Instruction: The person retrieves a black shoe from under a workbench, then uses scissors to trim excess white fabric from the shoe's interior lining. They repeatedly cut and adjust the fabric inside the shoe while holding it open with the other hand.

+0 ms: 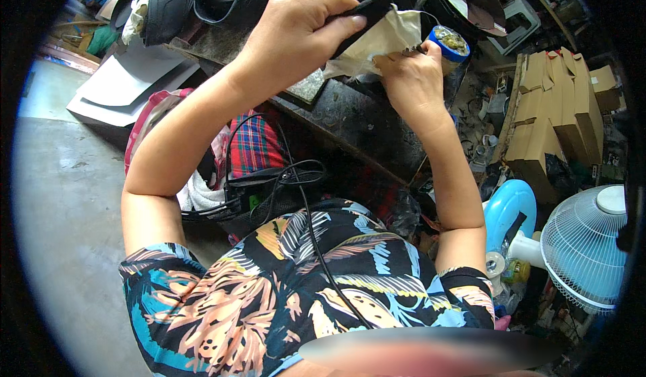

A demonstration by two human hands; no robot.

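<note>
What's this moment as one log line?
left hand: pinching black piece | right hand: at pale sheet, grip unclear | beside right hand: blue-rimmed container | below: dark bench

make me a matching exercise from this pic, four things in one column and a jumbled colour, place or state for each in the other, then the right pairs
Column one
1. left hand
2. right hand
3. checked cloth
4. fan

Column two
A. white wire guard, at the lower right of the picture
B. pinching black material between thumb and fingers
C. mostly red, showing between the forearms
D. by the cream piece, next to a blue-rimmed round thing

Right pairs: 1-B, 2-D, 3-C, 4-A
</note>
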